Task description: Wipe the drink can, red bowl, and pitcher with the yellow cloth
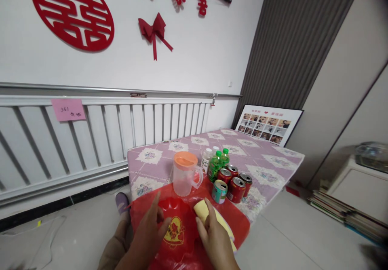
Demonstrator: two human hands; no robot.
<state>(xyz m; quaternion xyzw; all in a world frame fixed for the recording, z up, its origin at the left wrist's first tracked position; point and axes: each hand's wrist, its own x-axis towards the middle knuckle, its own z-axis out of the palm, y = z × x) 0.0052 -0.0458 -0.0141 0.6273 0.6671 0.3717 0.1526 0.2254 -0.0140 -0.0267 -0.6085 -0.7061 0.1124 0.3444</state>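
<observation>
My left hand [150,226] hovers over the left side of a red scalloped tray [182,210] with a yellow printed design, index finger and thumb stretched apart. On the tray's right my right hand [214,237] also has its index finger and thumb spread. Neither hand visibly holds anything. A folded yellow cloth [222,222] lies partly behind my right hand; whether they touch, I cannot tell. Just beyond the tray stands a clear plastic pitcher [182,181] with an orange lid [185,159]. Red plastic sheeting [239,226] spreads beneath these things.
Right of the pitcher stand green-capped bottles [215,165], a white-capped bottle [206,161], red cans [236,190] and a teal can [219,192]. A purple patterned cloth [194,150] covers the table. Behind is a white radiator [100,132]; a framed photo board [269,122] leans at the far end.
</observation>
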